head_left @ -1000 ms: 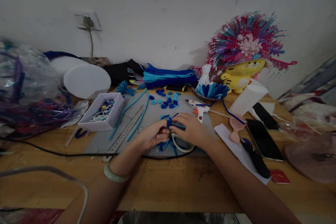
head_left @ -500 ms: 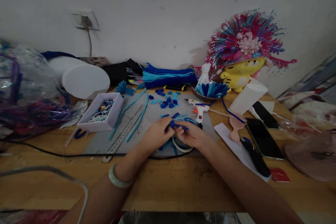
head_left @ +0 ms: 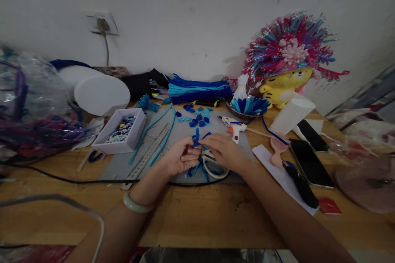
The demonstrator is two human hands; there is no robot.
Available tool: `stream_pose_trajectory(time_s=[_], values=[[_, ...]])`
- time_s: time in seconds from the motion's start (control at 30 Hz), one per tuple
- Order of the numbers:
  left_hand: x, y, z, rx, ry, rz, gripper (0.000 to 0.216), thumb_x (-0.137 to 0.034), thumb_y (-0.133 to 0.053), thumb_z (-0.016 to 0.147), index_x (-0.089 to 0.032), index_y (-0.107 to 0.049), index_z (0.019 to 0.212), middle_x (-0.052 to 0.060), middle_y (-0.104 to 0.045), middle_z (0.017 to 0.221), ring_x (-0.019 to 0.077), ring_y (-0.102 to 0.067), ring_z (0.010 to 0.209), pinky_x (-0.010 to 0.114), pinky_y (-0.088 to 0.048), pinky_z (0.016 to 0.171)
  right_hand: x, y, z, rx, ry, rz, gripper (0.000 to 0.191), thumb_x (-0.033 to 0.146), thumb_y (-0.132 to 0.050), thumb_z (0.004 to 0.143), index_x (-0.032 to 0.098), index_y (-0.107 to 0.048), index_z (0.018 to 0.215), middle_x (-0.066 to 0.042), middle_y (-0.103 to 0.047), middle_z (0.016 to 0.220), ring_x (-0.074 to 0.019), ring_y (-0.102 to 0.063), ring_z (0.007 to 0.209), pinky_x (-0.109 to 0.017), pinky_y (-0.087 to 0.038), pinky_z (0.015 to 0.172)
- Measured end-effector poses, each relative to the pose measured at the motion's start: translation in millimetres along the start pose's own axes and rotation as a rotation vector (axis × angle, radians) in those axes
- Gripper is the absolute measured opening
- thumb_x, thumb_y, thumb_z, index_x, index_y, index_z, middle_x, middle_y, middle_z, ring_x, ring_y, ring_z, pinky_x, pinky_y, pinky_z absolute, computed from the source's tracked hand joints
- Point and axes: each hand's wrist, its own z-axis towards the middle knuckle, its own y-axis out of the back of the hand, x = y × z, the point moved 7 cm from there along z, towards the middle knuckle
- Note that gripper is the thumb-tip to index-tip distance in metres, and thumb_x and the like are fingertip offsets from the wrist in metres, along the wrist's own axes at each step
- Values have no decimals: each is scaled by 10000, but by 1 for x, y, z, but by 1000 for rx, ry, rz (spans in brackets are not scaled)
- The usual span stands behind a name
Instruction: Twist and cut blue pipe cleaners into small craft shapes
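Between my two hands is a small piece of dark blue pipe cleaner (head_left: 196, 139), bent into loops. My left hand (head_left: 182, 157) pinches it from the left, palm turned partly up. From the right, the fingertips of my right hand (head_left: 226, 151) press at the same piece, its back towards me. Just under the hands lie white-handled scissors (head_left: 214, 171), partly hidden, among loose blue pipe cleaner pieces (head_left: 197, 169). Beyond the hands, several small blue pipe cleaner flowers (head_left: 199, 121) are spread on the grey mat (head_left: 182, 174).
A glue gun (head_left: 236, 129) lies right of the mat. Left are a steel ruler (head_left: 148, 152), light blue pipe cleaners (head_left: 163, 139) and a box of beads (head_left: 126, 148). Behind stand a pipe cleaner bundle (head_left: 199, 90) and a bowl (head_left: 237, 113). Phones (head_left: 311, 162) and a hairbrush (head_left: 277, 158) lie right.
My left hand has turned, its palm now more upward. My right hand has rolled over with its back up, and the blue pipe cleaner piece has turned from lying sideways to upright.
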Motion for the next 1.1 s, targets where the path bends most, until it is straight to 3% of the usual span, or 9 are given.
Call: stream_pose_trajectory(time_s=[0.1, 0.3, 0.53, 0.8, 0.87, 0.93, 1.1], values=[[7, -2, -2, 84, 162, -104, 58, -135, -397, 603, -153, -358, 565, -97, -266, 396, 1, -121, 249, 116, -177, 270, -1, 6, 0, -31, 41, 59, 419, 31, -313, 797, 200, -545, 1102, -58, -614, 1019, -134, -544, 964, -289, -451, 823], [23, -4, -5, 208, 359, -88, 97, -165, -426, 612, -155, -344, 560, -106, -208, 388, -1, -67, 248, 119, -151, 268, -5, 1, 2, -31, -15, 75, 240, 216, -458, 841, 205, -618, 1020, -64, -628, 951, -146, -572, 846, -280, -469, 748], [33, -5, -5, 249, 430, 38, 94, -214, -443, 618, -129, -440, 578, -99, -221, 379, -1, -21, 265, 121, -148, 267, -6, -14, 7, 162, -116, 551, 139, 230, -556, 787, 179, -674, 840, -17, -597, 760, -112, -544, 719, -242, -443, 689], [45, -12, -8, 270, 492, 177, 112, -195, -448, 600, -129, -426, 511, -89, -216, 378, -3, -21, 271, 121, -69, 267, 6, -16, 3, 409, -250, 678, 63, 206, -595, 710, 173, -633, 748, 25, -554, 675, -83, -479, 601, -197, -384, 549], [45, -13, -9, 269, 467, 175, 104, -192, -443, 598, -133, -424, 515, -90, -220, 388, 0, -35, 268, 129, -89, 262, 4, -14, 4, 370, -286, 654, 49, 196, -607, 672, 174, -623, 712, 32, -558, 644, -84, -478, 586, -197, -378, 541], [38, -15, -7, 243, 369, 134, 73, -182, -436, 588, -136, -430, 532, -89, -236, 399, 3, -63, 269, 135, -145, 270, -5, -11, 5, 213, -389, 637, 26, 182, -610, 639, 166, -600, 657, 37, -550, 606, -80, -470, 563, -197, -368, 532], [7, -14, 1, 31, -159, 170, 29, -147, -426, 601, -144, -432, 573, -66, -319, 450, 20, -230, 334, 148, -293, 395, -32, -18, -7, -209, -778, 854, 99, 227, -606, 619, 169, -531, 591, 60, -498, 476, -66, -422, 433, -195, -323, 437]])
